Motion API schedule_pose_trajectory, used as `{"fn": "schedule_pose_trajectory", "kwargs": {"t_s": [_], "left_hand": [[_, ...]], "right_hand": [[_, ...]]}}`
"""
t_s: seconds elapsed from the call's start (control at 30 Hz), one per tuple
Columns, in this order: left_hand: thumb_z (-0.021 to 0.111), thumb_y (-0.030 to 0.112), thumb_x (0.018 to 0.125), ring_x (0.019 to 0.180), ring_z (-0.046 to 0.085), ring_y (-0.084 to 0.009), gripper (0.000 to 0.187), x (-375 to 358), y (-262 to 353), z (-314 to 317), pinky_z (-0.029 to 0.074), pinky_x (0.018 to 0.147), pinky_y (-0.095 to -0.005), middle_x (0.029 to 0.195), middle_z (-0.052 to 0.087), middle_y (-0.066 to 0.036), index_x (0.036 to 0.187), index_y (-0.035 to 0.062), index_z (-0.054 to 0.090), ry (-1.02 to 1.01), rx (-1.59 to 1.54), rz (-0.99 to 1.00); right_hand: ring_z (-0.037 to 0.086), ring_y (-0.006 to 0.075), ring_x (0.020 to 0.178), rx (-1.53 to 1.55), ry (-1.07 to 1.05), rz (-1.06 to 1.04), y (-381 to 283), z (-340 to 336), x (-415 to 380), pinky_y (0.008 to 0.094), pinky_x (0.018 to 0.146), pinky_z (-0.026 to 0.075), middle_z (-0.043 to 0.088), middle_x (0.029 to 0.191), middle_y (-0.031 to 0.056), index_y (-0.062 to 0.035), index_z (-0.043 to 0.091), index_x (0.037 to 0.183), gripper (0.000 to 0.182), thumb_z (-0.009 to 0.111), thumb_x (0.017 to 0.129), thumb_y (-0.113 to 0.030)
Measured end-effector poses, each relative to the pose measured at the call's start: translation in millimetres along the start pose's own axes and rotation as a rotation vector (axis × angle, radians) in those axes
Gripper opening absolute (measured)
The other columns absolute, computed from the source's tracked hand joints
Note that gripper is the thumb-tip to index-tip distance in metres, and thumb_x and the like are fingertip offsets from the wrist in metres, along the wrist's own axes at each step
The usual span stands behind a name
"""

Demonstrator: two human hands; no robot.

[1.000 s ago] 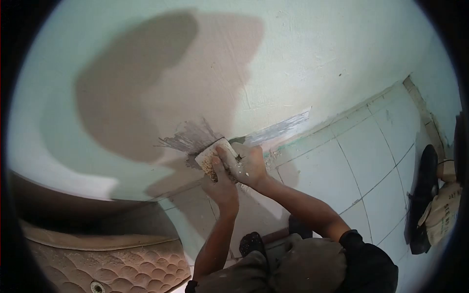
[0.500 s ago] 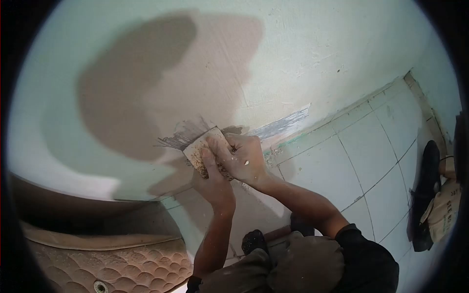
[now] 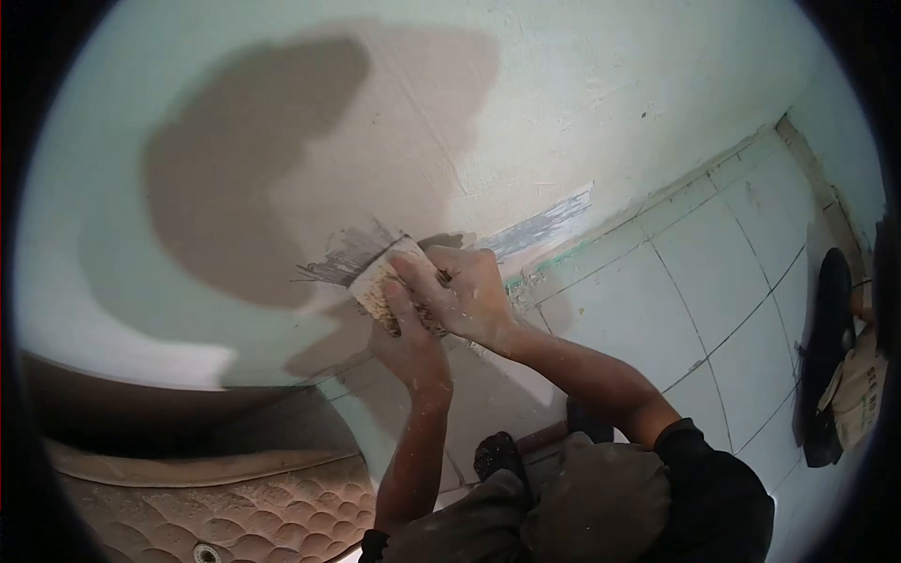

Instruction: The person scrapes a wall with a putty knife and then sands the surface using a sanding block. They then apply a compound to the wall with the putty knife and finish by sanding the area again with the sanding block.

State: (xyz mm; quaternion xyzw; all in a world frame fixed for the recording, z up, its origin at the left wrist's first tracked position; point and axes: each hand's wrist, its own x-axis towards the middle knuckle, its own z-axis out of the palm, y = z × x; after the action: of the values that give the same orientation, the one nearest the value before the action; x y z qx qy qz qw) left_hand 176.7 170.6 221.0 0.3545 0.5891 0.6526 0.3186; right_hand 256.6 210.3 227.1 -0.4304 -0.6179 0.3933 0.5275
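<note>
Both of my hands grip a pale, flat block (image 3: pixel 374 293) with brown speckles along its lower side. My left hand (image 3: pixel 411 351) holds it from below, thumb up across its face. From the right, my right hand (image 3: pixel 474 298) presses its thumb on the same face with the other fingers curled behind. The block's upper edge lies against the wall (image 3: pixel 563 84), right at a grey scraped patch (image 3: pixel 349 259). Pale dust coats both hands.
A second grey scraped strip (image 3: pixel 544 225) runs low on the wall, above the tiled floor (image 3: pixel 648 310). Debris (image 3: pixel 527 286) lies along the wall's foot. A quilted mattress (image 3: pixel 216 511) is at lower left. A dark shoe (image 3: pixel 826 328) and a printed bag (image 3: pixel 856 389) are at right.
My hands and the block keep nearly the same place and grip, with the block slightly higher in view. The view has shifted a little.
</note>
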Motion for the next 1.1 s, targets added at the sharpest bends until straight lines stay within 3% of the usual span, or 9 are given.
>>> {"fn": "schedule_pose_trajectory", "kwargs": {"t_s": [0.1, 0.2, 0.27, 0.4, 0.47, 0.57, 0.7, 0.87, 1.1], "left_hand": [[0.049, 0.034, 0.098, 0.088, 0.06, -0.0173, 0.047, 0, -20, -1, 0.049, 0.074, -0.0302, 0.103, 0.063, -0.012, 0.112, -0.0102, 0.058, -0.027, 0.124, 0.081], [0.049, 0.034, 0.099, 0.086, 0.06, -0.0167, 0.046, 5, 2, 0, 0.049, 0.071, -0.0302, 0.101, 0.063, -0.012, 0.11, -0.0091, 0.059, -0.026, 0.1, -0.048], [0.051, 0.031, 0.098, 0.079, 0.057, -0.0087, 0.04, 7, 12, 3, 0.046, 0.063, -0.0235, 0.091, 0.063, -0.008, 0.101, -0.0076, 0.062, -0.05, -0.112, -0.028], [0.051, 0.03, 0.099, 0.078, 0.057, -0.0095, 0.039, -1, 6, 2, 0.046, 0.062, -0.0247, 0.091, 0.062, -0.007, 0.102, -0.0077, 0.061, -0.003, -0.034, -0.015], [0.05, 0.029, 0.099, 0.077, 0.056, -0.0102, 0.039, -2, 2, 9, 0.046, 0.063, -0.0257, 0.093, 0.062, -0.006, 0.106, -0.0084, 0.059, 0.028, 0.013, 0.013], [0.049, 0.028, 0.099, 0.08, 0.057, -0.0118, 0.039, 9, 15, 6, 0.046, 0.067, -0.0263, 0.094, 0.063, -0.007, 0.108, -0.0091, 0.059, 0.009, 0.002, 0.077], [0.05, 0.028, 0.099, 0.08, 0.057, -0.0126, 0.04, 17, 35, 10, 0.047, 0.069, -0.0266, 0.093, 0.064, -0.008, 0.105, -0.0098, 0.061, 0.04, -0.095, 0.13], [0.052, 0.027, 0.098, 0.079, 0.057, -0.0124, 0.039, 0, 6, 7, 0.047, 0.067, -0.0271, 0.093, 0.064, -0.008, 0.104, -0.0095, 0.062, 0.071, 0.143, 0.118], [0.053, 0.026, 0.098, 0.08, 0.058, -0.0126, 0.038, 1, 15, -3, 0.047, 0.067, -0.0281, 0.093, 0.064, -0.008, 0.101, -0.01, 0.062, -0.046, -0.009, 0.007]], "right_hand": [[0.049, 0.0077, 0.053, 0.174, 0.105, 0.012, 15, 8, -5, 0.0318, 0.046, 0.04, 0.057, 0.057, 0.0116, 0.0047, 0.064, 0.073, 0.039, 0.062, 0.091, -0.03], [0.049, 0.0075, 0.052, -0.058, 0.038, 0.136, 6, 8, 3, 0.0314, 0.046, 0.041, 0.057, 0.056, 0.0112, 0.0046, 0.064, 0.073, 0.039, 0.062, 0.09, -0.03], [0.05, 0.0076, 0.052, 0.045, 0.077, -0.059, -9, 2, 10, 0.0314, 0.047, 0.042, 0.058, 0.056, 0.0124, 0.0042, 0.063, 0.072, 0.041, 0.063, 0.089, -0.033], [0.05, 0.0091, 0.05, 0.013, 0.063, -0.071, 3, 5, 3, 0.0319, 0.046, 0.042, 0.057, 0.056, 0.0146, 0.0042, 0.063, 0.072, 0.041, 0.064, 0.089, -0.033], [0.05, 0.0126, 0.047, -0.008, 0.045, 0.109, 2, 6, 1, 0.0334, 0.045, 0.04, 0.056, 0.056, 0.0159, 0.0035, 0.063, 0.072, 0.04, 0.064, 0.088, -0.032], [0.051, 0.0149, 0.047, -0.046, 0.136, -0.156, -9, 5, 16, 0.0329, 0.046, 0.041, 0.058, 0.058, 0.0147, 0.0022, 0.065, 0.073, 0.037, 0.064, 0.089, -0.031], [0.052, 0.0163, 0.048, 0.065, 0.103, -0.184, -32, 0, 27, 0.0325, 0.045, 0.041, 0.06, 0.059, 0.0142, 0.0018, 0.065, 0.074, 0.036, 0.063, 0.089, -0.031], [0.05, 0.0097, 0.051, 0.015, 0.055, 0.032, -1, 2, 2, 0.0317, 0.045, 0.041, 0.059, 0.058, 0.0135, 0.0032, 0.065, 0.076, 0.038, 0.061, 0.091, -0.031], [0.047, 0.0082, 0.051, 0.121, 0.05, 0.092, -7, 3, 4, 0.0314, 0.045, 0.04, 0.057, 0.057, 0.0148, 0.0043, 0.064, 0.072, 0.041, 0.061, 0.091, -0.032]]}}
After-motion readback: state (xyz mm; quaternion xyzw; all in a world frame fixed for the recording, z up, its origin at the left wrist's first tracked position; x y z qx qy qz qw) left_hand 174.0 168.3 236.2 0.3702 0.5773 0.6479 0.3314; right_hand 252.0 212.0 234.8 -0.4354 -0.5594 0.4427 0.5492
